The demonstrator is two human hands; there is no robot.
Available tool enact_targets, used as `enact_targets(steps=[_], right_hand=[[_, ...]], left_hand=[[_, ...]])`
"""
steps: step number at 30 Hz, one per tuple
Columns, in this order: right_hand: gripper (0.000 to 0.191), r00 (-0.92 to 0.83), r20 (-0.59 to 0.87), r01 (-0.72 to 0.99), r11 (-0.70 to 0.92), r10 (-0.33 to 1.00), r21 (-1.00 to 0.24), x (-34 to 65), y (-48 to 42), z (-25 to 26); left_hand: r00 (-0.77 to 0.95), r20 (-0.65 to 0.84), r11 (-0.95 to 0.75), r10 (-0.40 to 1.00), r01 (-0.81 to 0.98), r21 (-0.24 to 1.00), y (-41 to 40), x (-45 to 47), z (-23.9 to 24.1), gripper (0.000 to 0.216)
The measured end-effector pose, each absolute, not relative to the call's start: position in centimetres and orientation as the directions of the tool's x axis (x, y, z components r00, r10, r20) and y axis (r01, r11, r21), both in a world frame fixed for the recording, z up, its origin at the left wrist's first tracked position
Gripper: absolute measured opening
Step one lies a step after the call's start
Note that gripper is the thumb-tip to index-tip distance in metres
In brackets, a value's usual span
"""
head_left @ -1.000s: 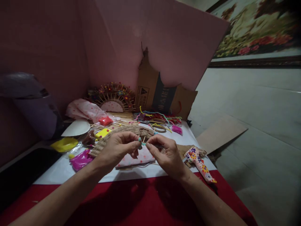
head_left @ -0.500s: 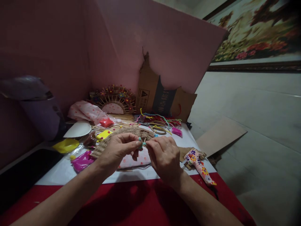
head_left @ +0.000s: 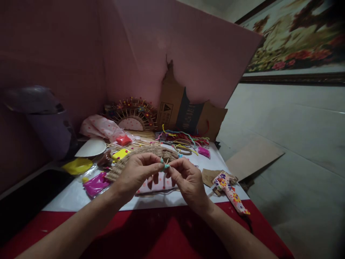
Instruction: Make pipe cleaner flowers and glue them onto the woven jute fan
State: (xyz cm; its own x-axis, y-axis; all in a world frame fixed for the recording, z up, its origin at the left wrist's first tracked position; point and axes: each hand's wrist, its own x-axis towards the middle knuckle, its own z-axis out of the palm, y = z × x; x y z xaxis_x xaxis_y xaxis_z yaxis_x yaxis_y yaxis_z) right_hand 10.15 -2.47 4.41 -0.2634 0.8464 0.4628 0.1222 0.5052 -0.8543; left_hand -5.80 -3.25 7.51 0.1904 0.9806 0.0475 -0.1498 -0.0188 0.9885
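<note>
My left hand (head_left: 136,172) and my right hand (head_left: 185,178) meet above the table, fingertips pinched together on a small teal bead or clay piece (head_left: 164,164) stuck on a thin wooden stick. Both hands hover over an arched piece wrapped in brown twine (head_left: 126,162) with a pink dotted fan shape (head_left: 159,184) below it. A flower-patterned glue gun (head_left: 230,191) lies just right of my right hand.
Bags of magenta (head_left: 95,183), yellow (head_left: 77,166) and red clay (head_left: 124,140) lie at the left, with a white half-disc (head_left: 91,147). A finished fan decoration (head_left: 132,115), torn cardboard (head_left: 185,111) and coloured cords (head_left: 185,138) stand at the back. A purple appliance (head_left: 45,122) sits far left.
My right hand has turned and drawn closer to the left, fingers curling in over the small teal piece. The view has shifted slightly; the rest stays in place.
</note>
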Motion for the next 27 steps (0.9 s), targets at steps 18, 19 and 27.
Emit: enact_targets(steps=[18,19,27], right_hand=[[0.017,-0.398,0.779,0.279,0.873,0.484,-0.4,11.3,-1.5,4.8],[0.016,-0.389,0.783,0.278,0.872,0.485,-0.402,11.3,-1.5,4.8],[0.014,-0.379,0.778,0.344,0.857,0.501,-0.383,11.1,-1.6,4.4]], left_hand=[[0.257,0.035,0.014,0.966,-0.187,0.982,-3.5,-5.5,7.7,0.015],[0.264,0.04,0.01,0.964,-0.183,0.983,-3.5,-5.5,7.7,0.013],[0.234,0.039,-0.014,0.972,-0.107,0.994,-3.5,-5.2,7.7,0.012]])
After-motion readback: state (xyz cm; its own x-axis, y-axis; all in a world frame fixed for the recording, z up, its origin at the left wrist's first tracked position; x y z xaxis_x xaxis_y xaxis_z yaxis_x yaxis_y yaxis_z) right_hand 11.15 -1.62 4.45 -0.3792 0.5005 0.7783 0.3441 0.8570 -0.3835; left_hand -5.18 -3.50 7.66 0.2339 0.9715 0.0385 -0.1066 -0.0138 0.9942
